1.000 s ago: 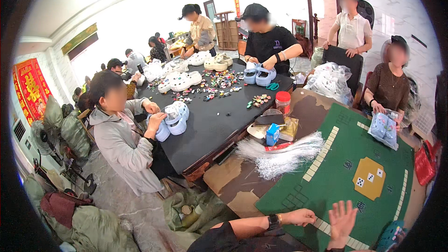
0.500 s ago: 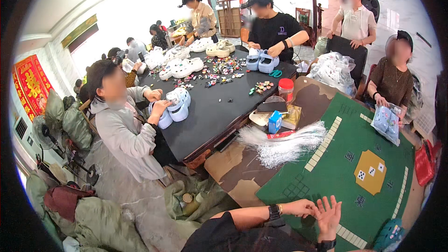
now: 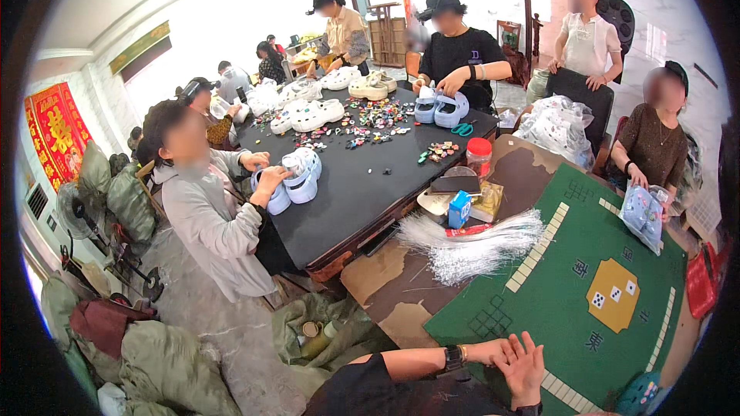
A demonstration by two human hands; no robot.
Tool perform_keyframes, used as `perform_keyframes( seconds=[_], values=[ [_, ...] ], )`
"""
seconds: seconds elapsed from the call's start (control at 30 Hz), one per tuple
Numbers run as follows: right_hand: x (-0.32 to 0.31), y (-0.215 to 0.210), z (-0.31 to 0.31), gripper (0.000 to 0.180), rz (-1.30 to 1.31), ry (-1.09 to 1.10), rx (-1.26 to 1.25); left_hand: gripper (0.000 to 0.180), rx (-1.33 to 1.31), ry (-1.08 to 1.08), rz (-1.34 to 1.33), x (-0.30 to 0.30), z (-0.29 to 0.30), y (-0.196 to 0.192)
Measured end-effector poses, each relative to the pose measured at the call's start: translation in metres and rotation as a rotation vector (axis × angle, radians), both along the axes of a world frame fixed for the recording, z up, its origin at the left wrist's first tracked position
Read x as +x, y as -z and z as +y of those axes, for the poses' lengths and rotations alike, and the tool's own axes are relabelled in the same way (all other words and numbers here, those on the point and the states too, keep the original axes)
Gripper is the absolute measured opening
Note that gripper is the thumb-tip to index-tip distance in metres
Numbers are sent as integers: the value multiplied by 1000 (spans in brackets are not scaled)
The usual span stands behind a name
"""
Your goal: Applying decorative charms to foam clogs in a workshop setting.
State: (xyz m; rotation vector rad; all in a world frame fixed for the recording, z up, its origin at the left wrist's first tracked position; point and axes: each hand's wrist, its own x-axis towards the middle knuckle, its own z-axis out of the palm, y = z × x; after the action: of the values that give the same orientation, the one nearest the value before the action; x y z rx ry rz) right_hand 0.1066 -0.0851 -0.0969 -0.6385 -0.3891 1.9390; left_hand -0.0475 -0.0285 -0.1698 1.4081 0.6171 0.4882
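Note:
Over the lower edge of a green game mat [image 3: 524,322] my two hands meet. My left hand [image 3: 484,352], wearing a dark wrist strap, reaches in from the left and touches my right hand; its fingertips are hidden there. My right hand [image 3: 522,370] is turned palm up, its fingers stretched out and holding nothing. A teal clog [image 3: 638,393] with small charms lies near the mat's lower right corner. On the mat are a yellow patch [image 3: 611,295] with dice pictures and rows of pale tile shapes.
White plastic strips [image 3: 470,245], a blue box [image 3: 459,209] and a red-lidded jar [image 3: 479,156] stand beyond the mat. Co-workers handle clogs [image 3: 442,109] at a black table [image 3: 339,200] strewn with charms [image 3: 439,152]. At right, a person holds bagged blue clogs [image 3: 642,216]. Sacks [image 3: 169,362] lie left.
My right hand has tilted and shifted left against my left hand, which no longer shows its pinching fingertips. The person at right has moved the bagged clogs slightly. The view has shifted a little.

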Motion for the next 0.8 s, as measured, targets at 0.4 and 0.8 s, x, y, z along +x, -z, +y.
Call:
perform_keyframes(
  seconds=[0.4, 0.8],
  values=[
    [9, 5, -12, 52, 120, -4, 42, 32, 161, 99, -219, -7, -8, 17],
    [52, 0, -37, 35, 73, 200, -70, 25, -103, 20, 170, -9, -11, -63]
  ],
)
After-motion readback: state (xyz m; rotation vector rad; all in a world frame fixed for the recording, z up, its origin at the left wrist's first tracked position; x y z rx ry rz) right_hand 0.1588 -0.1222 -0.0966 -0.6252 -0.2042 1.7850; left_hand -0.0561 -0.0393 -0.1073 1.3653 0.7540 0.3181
